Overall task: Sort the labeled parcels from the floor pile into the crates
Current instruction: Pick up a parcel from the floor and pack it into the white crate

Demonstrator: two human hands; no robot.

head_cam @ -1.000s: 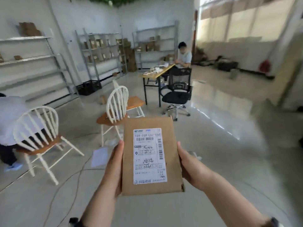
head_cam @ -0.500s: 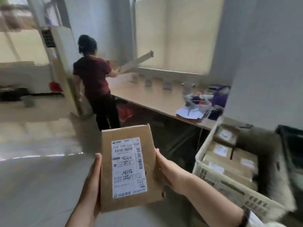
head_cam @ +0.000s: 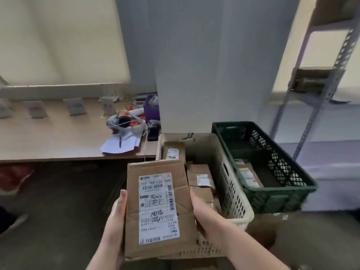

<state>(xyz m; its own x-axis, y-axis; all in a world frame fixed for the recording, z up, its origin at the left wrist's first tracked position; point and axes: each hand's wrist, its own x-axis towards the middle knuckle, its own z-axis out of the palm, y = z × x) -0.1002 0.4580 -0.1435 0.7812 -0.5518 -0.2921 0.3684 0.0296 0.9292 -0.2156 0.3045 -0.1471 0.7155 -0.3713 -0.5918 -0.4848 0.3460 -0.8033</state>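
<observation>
A flat brown cardboard parcel (head_cam: 157, 209) with a white shipping label faces me, held upright between both hands. My left hand (head_cam: 116, 217) grips its left edge and my right hand (head_cam: 202, 213) grips its right edge. The parcel hangs over the near left corner of a white plastic crate (head_cam: 233, 191) that holds several labeled brown parcels (head_cam: 200, 177). To the right of it stands a dark green crate (head_cam: 272, 193) with a few labeled parcels (head_cam: 248, 176) at its bottom.
A wooden table (head_cam: 48, 137) stretches to the left, carrying papers, a headset-like device (head_cam: 124, 123) and purple items. A grey pillar (head_cam: 204, 65) rises behind the crates. A metal shelf rack (head_cam: 319, 84) stands at the right. Dark floor lies under the table.
The view has swung right, from the open room past a standing person to the crates. The parcel stays held in both hands and is now closer to the white crate.
</observation>
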